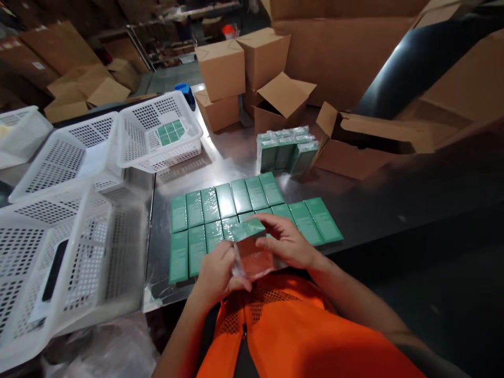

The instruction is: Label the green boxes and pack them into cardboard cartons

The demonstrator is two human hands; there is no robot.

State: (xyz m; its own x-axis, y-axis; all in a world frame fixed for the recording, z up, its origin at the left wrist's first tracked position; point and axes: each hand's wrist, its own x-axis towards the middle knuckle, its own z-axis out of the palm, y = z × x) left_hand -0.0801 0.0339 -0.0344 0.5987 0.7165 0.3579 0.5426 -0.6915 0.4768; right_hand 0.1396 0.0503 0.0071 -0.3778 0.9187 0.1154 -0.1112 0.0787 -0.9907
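Both my hands hold one small green box [250, 230] in clear plastic wrap, close to my orange vest. My left hand [219, 273] grips its lower left side and my right hand [286, 240] covers its right side. Just beyond it, two rows of several flat green boxes [228, 200] lie side by side on the shiny metal table [236, 152]. Farther back stands a shrink-wrapped bundle of green boxes [286, 149].
White perforated plastic baskets [71, 252] crowd the left side; one at the back [159, 131] holds several green boxes. Cardboard cartons [252, 73] stand at the table's far end, an open one [366, 142] on the right. A dark surface lies right of the table.
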